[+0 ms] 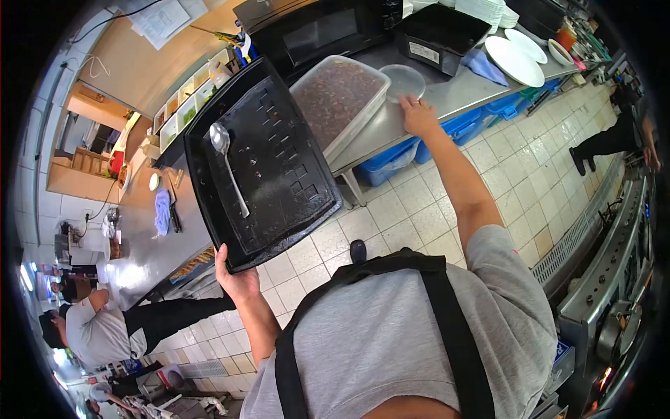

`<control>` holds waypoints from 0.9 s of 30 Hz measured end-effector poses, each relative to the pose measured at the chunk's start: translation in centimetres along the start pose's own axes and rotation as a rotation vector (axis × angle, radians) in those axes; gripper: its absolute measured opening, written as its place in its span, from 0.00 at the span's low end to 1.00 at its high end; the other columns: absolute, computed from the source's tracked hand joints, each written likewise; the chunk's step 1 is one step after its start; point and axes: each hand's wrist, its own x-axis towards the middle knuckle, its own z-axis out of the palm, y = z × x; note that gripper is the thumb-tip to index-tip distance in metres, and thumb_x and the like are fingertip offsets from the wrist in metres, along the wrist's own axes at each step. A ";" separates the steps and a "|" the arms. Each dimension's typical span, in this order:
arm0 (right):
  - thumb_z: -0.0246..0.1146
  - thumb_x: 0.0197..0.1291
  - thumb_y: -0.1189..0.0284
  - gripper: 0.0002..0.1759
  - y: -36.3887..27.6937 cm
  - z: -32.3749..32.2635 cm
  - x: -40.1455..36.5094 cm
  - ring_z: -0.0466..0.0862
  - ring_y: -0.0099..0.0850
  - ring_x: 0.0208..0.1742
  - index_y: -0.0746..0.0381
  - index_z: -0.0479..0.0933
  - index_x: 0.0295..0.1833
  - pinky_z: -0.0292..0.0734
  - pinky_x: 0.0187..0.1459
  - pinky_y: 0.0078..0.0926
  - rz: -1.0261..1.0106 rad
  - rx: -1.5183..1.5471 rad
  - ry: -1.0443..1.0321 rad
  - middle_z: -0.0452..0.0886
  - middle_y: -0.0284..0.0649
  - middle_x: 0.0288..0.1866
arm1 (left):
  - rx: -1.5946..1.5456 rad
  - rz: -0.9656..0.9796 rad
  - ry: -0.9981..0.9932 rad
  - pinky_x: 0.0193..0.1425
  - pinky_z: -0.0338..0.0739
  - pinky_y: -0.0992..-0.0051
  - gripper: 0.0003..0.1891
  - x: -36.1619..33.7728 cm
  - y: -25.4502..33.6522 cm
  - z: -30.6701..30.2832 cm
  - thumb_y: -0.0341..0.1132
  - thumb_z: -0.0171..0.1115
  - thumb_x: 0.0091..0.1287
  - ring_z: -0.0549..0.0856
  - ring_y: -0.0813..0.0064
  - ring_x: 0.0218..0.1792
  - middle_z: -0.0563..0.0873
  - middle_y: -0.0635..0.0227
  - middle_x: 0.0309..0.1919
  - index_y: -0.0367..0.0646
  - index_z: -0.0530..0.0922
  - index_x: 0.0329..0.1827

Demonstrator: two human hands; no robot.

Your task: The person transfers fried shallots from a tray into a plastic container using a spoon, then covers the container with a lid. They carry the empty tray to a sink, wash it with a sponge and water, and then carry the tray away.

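Observation:
My left hand (241,281) grips the near corner of a black tray (279,157), which is held up and tilted. A metal spoon (228,167) lies in the tray among small wet scraps. My right hand (421,117) reaches out to the counter, its fingers at the near edge of a round clear plastic lid (404,81); the thumb is hidden. Beside that lid, partly covered by the tray, stands a clear plastic tub (342,101) filled with a brown, chunky food.
Behind the tub is a black microwave (321,31). A black bin (442,35), blue cloth (485,66) and white plates (514,61) share the steel counter (447,98). Blue tubs (391,164) sit below. Co-workers stand at left (105,321) and right (614,143); stoves line the right side.

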 end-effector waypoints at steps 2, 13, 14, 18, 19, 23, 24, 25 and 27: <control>0.55 0.57 0.69 0.27 -0.9 -1.7 -1.8 0.76 0.45 0.57 0.57 0.67 0.64 0.71 0.53 0.46 -0.027 -0.070 -0.037 0.73 0.44 0.60 | 0.005 0.019 0.015 0.56 0.78 0.66 0.13 0.8 0.7 -0.7 0.32 0.60 0.61 0.83 0.66 0.48 0.84 0.63 0.46 0.40 0.75 0.49; 0.63 0.49 0.74 0.14 -0.3 -6.3 -9.7 0.81 0.33 0.37 0.59 0.71 0.43 0.72 0.37 0.34 0.020 -0.047 0.275 0.79 0.38 0.35 | -0.018 -0.006 -0.048 0.54 0.80 0.62 0.12 8.9 3.3 -3.0 0.31 0.61 0.60 0.84 0.65 0.47 0.84 0.62 0.46 0.41 0.76 0.47; 0.63 0.49 0.75 0.14 -0.5 -7.3 -10.9 0.81 0.32 0.35 0.59 0.71 0.43 0.72 0.35 0.33 0.144 0.151 0.338 0.78 0.38 0.33 | -0.024 0.001 -0.037 0.54 0.79 0.61 0.12 9.2 3.5 -2.8 0.31 0.61 0.60 0.84 0.64 0.48 0.84 0.62 0.47 0.41 0.76 0.47; 0.61 0.54 0.76 0.09 -0.1 -9.9 -13.8 0.78 0.28 0.28 0.59 0.70 0.41 0.72 0.30 0.26 0.497 1.423 0.591 0.75 0.35 0.27 | -0.002 -0.017 -0.043 0.55 0.78 0.59 0.14 10.7 4.2 -2.1 0.31 0.60 0.60 0.83 0.62 0.49 0.83 0.60 0.48 0.40 0.76 0.49; 0.60 0.56 0.75 0.08 0.4 -10.1 -14.2 0.77 0.27 0.26 0.59 0.70 0.41 0.73 0.29 0.24 0.534 1.864 0.648 0.75 0.35 0.27 | 0.019 -0.003 -0.092 0.56 0.78 0.59 0.15 11.1 4.2 -1.9 0.32 0.60 0.60 0.83 0.61 0.50 0.83 0.59 0.49 0.39 0.76 0.50; 0.58 0.59 0.74 0.05 4.2 -3.8 -15.0 0.77 0.26 0.23 0.58 0.71 0.40 0.76 0.26 0.25 0.971 1.506 0.074 0.75 0.34 0.27 | 0.003 -0.037 -0.142 0.57 0.78 0.59 0.16 13.3 3.7 -1.9 0.33 0.60 0.61 0.83 0.61 0.49 0.83 0.58 0.49 0.36 0.76 0.50; 0.58 0.59 0.74 0.05 3.9 -4.8 -15.2 0.77 0.25 0.23 0.58 0.71 0.40 0.76 0.25 0.24 0.962 1.665 0.178 0.75 0.34 0.26 | 0.001 -0.050 -0.157 0.57 0.78 0.59 0.16 13.3 3.8 -1.4 0.33 0.60 0.61 0.83 0.61 0.49 0.83 0.58 0.49 0.36 0.76 0.50; 0.58 0.59 0.74 0.04 2.7 -7.1 -14.6 0.77 0.25 0.22 0.58 0.71 0.40 0.76 0.25 0.24 0.935 1.822 0.280 0.75 0.34 0.26 | -0.008 -0.057 -0.168 0.57 0.78 0.59 0.16 13.3 3.7 -0.9 0.33 0.60 0.61 0.83 0.61 0.50 0.83 0.58 0.49 0.35 0.76 0.50; 0.58 0.59 0.73 0.05 1.2 -8.7 -14.2 0.76 0.26 0.21 0.59 0.71 0.40 0.73 0.23 0.22 0.752 2.097 0.468 0.75 0.34 0.26 | -0.023 -0.081 -0.180 0.57 0.78 0.59 0.16 13.3 3.5 -0.8 0.33 0.60 0.61 0.83 0.61 0.49 0.83 0.58 0.49 0.36 0.76 0.50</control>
